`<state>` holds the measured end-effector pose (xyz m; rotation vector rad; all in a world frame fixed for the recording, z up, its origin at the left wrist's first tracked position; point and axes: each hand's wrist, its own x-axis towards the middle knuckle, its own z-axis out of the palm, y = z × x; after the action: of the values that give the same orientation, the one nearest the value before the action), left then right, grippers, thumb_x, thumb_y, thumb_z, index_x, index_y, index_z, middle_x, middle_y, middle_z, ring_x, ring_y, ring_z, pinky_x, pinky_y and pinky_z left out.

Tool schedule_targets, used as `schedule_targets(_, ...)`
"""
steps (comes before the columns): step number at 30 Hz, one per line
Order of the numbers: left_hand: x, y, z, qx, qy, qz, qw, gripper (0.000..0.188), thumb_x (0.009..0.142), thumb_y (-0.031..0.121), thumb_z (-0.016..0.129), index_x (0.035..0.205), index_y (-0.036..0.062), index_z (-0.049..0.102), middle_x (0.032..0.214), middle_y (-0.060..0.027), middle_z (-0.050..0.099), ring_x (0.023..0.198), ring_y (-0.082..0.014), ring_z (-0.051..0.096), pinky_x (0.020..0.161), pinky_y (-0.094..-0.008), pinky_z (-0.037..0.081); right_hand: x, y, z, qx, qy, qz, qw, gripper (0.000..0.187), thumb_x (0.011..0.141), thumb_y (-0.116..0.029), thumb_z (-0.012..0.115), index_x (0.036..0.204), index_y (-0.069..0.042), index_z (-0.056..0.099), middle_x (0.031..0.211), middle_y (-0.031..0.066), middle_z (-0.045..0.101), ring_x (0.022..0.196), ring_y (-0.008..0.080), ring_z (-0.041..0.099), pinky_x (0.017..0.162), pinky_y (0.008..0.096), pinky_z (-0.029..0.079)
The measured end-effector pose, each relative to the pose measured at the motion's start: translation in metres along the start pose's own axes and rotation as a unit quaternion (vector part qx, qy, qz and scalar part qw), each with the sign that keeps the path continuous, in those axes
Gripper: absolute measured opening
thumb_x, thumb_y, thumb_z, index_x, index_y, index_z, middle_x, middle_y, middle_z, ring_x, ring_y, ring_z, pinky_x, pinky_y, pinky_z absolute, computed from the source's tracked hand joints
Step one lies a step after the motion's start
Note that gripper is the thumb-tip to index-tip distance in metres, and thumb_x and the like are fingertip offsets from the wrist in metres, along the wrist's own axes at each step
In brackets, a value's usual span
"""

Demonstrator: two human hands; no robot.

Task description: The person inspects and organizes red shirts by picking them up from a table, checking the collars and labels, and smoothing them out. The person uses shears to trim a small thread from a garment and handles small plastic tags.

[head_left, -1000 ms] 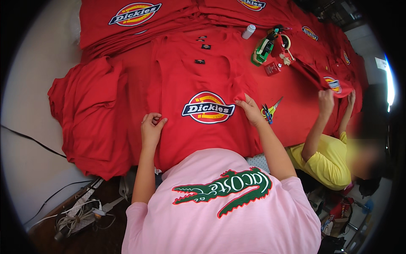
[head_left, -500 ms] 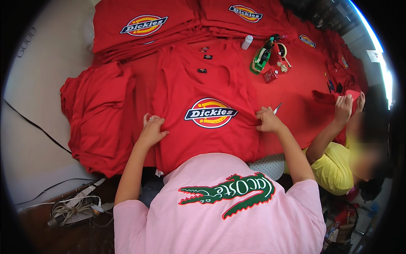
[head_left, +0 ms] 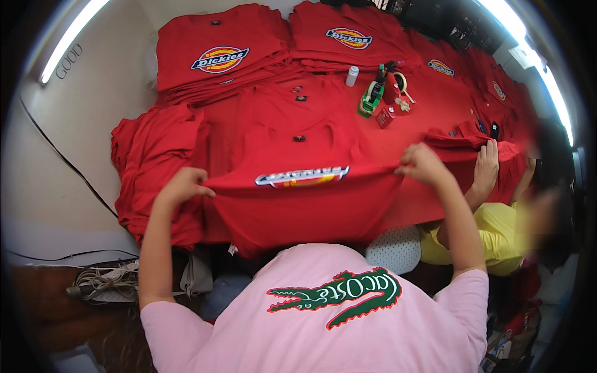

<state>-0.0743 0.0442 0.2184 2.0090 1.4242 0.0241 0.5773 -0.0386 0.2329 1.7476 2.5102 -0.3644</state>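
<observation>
A red tank top [head_left: 298,217] hangs stretched between my hands, its middle raised off the table and its lower part draping toward me. My left hand [head_left: 185,185] pinches its left side, and my right hand [head_left: 420,165] pinches its right side at about the same height. The blue, yellow and white printed emblem [head_left: 303,176] is folded along the lifted ridge, so only part of it shows. Its neckline, with a small dark label [head_left: 299,138], lies on the table away from me. Another red top [head_left: 280,102] lies flat just beyond it.
Stacks of folded red tops [head_left: 267,37] line the far side; a loose red pile [head_left: 155,155] sits at left. A white bottle [head_left: 352,76], green tape dispenser [head_left: 372,98], tape roll [head_left: 401,81] and small red box [head_left: 385,117] stand beyond. At right, a co-worker's hand [head_left: 487,166] handles red cloth.
Both my hands have moved up and apart, lifting the tank top's middle off the table and pulling it taut. Its emblem, flat before, is now folded over. The view has tilted upward slightly.
</observation>
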Motion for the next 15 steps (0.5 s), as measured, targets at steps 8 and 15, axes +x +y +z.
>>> schedule_targets(8, -0.104, 0.116, -0.102, 0.363, 0.555, 0.212, 0.718, 0.031, 0.088, 0.01, 0.08, 0.116, 0.003, 0.066, 0.121, -0.0139, 0.07, 0.118, -0.0338, 0.062, 0.106, -0.0455, 0.046, -0.051, -0.068, -0.151, -0.221, 0.584, -0.061, 0.779, 0.014, 0.085, -0.017, 0.08, 0.094, -0.008, 0.074, 0.098, 0.0064, 0.073, 0.098, 0.0274, 0.067, 0.09, 0.0424, 0.05)
schedule_targets(15, -0.167, 0.079, -0.037, 0.008, -0.015, -0.032, 0.999, 0.039, 0.075, 0.03, 0.092, 0.083, 0.0003, 0.068, 0.094, -0.0099, 0.076, 0.125, -0.0256, 0.067, 0.096, -0.0362, 0.052, -0.128, -0.071, -0.096, 0.286, -0.161, 0.074, 0.942, 0.024, 0.085, -0.021, 0.086, 0.086, -0.002, 0.071, 0.075, 0.004, 0.067, 0.074, 0.0079, 0.065, 0.069, 0.0292, 0.052)
